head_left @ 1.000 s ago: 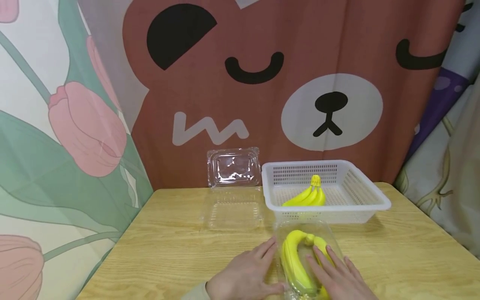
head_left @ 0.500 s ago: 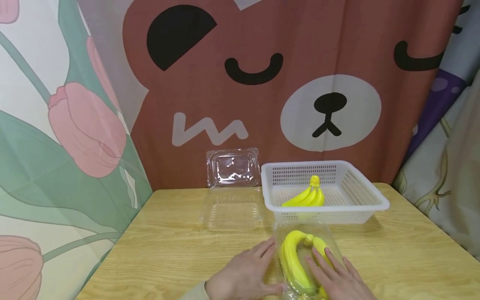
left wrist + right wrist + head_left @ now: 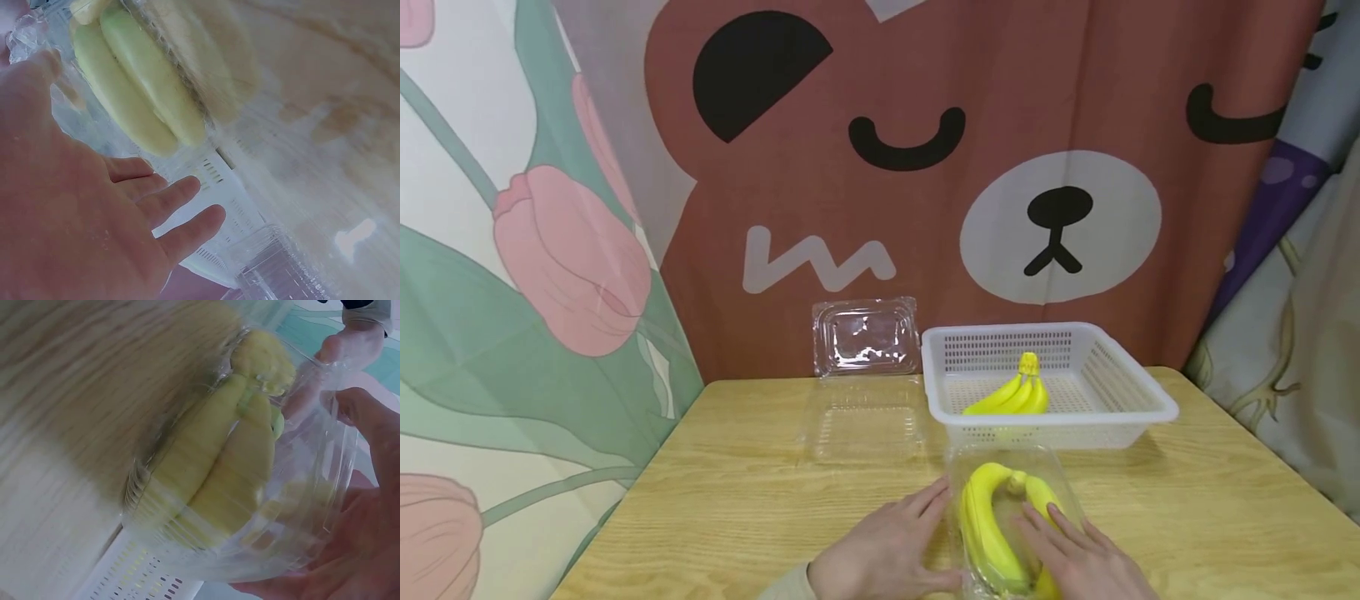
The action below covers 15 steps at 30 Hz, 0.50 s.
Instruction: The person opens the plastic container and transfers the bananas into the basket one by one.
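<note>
Clear clamshell box (image 3: 1011, 521) with a banana bunch (image 3: 992, 525) inside, just before the white basket (image 3: 1135, 387), left hand (image 3: 880, 550) flat against its side, right hand (image 3: 1086, 562) resting on its lid, fingers straight

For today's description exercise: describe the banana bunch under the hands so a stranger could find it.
On the wooden table, before the white basket, both hands press a clear box. Its banana bunch is sealed inside; the other bunch lies uncovered in the basket.
</note>
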Available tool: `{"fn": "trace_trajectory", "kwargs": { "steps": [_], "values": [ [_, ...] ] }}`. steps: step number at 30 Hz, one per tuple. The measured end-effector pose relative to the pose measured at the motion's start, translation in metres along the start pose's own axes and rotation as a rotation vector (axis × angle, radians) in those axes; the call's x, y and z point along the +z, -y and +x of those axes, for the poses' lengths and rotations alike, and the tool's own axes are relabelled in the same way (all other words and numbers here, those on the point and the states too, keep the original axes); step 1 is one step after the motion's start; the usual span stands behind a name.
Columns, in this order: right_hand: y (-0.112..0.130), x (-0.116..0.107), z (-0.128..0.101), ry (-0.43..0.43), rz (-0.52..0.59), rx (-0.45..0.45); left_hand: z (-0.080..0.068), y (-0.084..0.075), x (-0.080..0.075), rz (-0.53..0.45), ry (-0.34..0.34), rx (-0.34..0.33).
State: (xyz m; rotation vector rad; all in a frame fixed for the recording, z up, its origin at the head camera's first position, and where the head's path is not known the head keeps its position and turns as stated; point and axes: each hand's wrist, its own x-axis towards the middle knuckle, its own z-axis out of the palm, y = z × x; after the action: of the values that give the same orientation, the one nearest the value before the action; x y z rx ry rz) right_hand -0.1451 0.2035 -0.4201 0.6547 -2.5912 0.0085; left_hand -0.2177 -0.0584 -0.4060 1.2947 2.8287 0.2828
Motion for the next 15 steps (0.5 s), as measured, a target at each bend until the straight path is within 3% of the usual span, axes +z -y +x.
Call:
{"fn": "trace_trajectory", "kwargs": {
  "steps": [6,15],
  "values": [
    [0.0031,0.0053,-0.0013,0.041,-0.055,-0.029,0.0008,0.0013,0.0007,-0.017,0.018,-0.010],
    [0.0031,0.0103,-0.0006,-0.036,-0.087,-0.099,-0.0001,0.0010,0.0004,-0.025,0.008,-0.011]
  ]
}}
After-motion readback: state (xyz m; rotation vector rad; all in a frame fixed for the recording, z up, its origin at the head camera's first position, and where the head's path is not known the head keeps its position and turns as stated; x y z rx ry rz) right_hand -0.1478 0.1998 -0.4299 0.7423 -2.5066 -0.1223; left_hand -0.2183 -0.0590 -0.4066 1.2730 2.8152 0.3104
